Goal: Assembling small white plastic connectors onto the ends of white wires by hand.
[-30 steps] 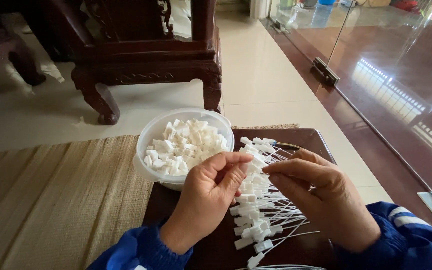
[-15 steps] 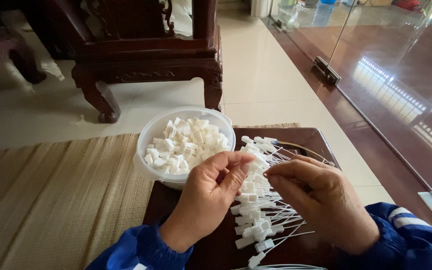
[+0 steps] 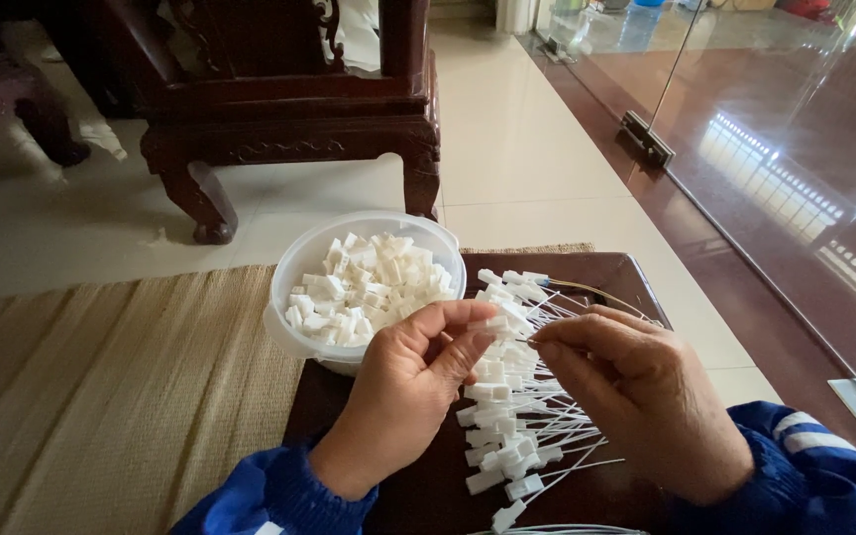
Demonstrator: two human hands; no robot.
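Note:
My left hand (image 3: 403,391) pinches a small white plastic block (image 3: 495,323) between thumb and forefinger. My right hand (image 3: 646,391) meets it from the right, its fingertips closed on a thin white wire at the block. Both hands hover over a row of white block-and-wire pieces (image 3: 517,416) laid on a dark brown tray (image 3: 626,277). A clear round bowl (image 3: 294,287) full of loose white blocks stands just left of the row, touching the tray's far left corner.
A woven straw mat (image 3: 121,396) covers the floor on the left. A dark carved wooden chair (image 3: 289,119) stands behind the bowl on pale tiles. A glass door with a metal floor fitting (image 3: 646,139) runs along the right.
The hands have stayed almost in place over the row; the fingertips have drawn slightly closer together around the block and wire.

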